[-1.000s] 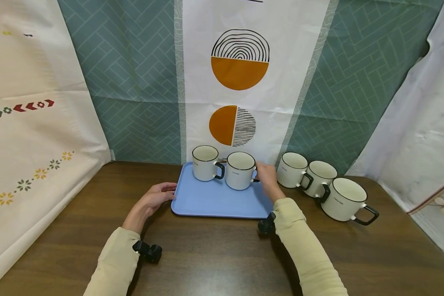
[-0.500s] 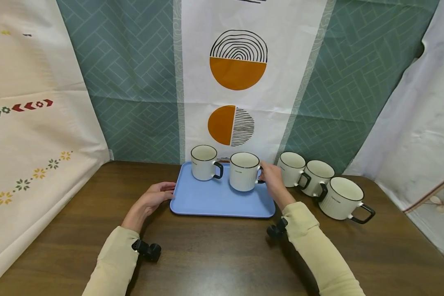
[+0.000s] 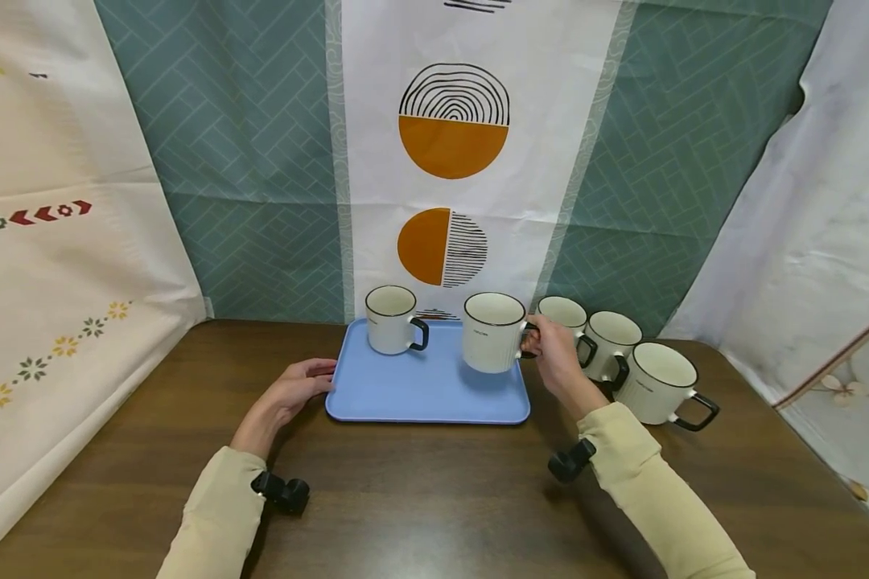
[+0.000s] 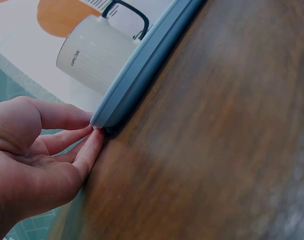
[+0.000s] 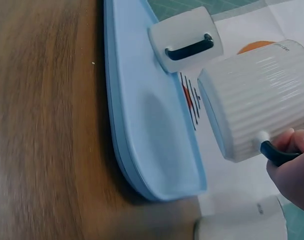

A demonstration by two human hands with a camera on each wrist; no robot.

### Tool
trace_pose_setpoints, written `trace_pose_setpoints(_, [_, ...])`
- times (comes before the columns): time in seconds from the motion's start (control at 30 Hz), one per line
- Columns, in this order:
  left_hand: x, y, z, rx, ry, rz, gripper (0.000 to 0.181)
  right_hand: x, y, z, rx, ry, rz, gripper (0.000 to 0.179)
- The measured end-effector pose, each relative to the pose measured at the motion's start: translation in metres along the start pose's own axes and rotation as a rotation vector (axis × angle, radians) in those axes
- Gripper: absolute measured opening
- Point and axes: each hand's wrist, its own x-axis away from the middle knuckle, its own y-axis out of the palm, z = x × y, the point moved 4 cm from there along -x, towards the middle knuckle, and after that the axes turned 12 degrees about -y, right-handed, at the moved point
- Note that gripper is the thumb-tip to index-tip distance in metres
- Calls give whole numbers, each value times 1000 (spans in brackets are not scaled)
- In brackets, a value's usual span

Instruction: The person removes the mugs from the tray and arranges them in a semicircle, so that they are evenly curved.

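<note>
My right hand (image 3: 559, 358) grips the black handle of a white ribbed mug (image 3: 491, 334) with a dark rim. In the right wrist view this mug (image 5: 261, 95) hangs tilted above the blue tray (image 5: 156, 145), apart from it, its shadow on the tray. A second white mug (image 3: 389, 320) stands upright at the tray's back left, handle to the right. At the left end of the tray (image 3: 420, 394), my left hand (image 3: 293, 394) pinches the rim. The left wrist view shows the thumb and fingertips (image 4: 94, 135) on either side of the tray's edge.
Right of the tray, three more white mugs stand in a slanting row: a rear one (image 3: 561, 312), a middle one (image 3: 611, 338) and a front one (image 3: 655, 386). My right hand partly covers the rear one. A patterned cloth (image 3: 282, 241) hangs behind the brown table (image 3: 405, 498).
My right hand has carried its mug rightward and lifted it off the tray, away from the second mug. The left hand keeps its place at the tray's rim. The head view has shifted slightly.
</note>
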Motion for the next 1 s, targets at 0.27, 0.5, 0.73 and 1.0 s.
trace_pose_setpoints(0.27, [1,1,-3,-7,-4,-3,53,8,-23,-18,-32,-55,8,43])
trace_pose_setpoints(0.5, [0,2,-1,-1,25,-7,54,18,-45,-37,-18,-71,4,43])
trace_pose_setpoints(0.73, [1,1,-1,2,41,-11,54,31,-63,-47,17,-69,4,44])
trace_pose_setpoints(1.0, [0,1,-1,7,50,-11,54,47,-85,-46,38,-47,-46,45])
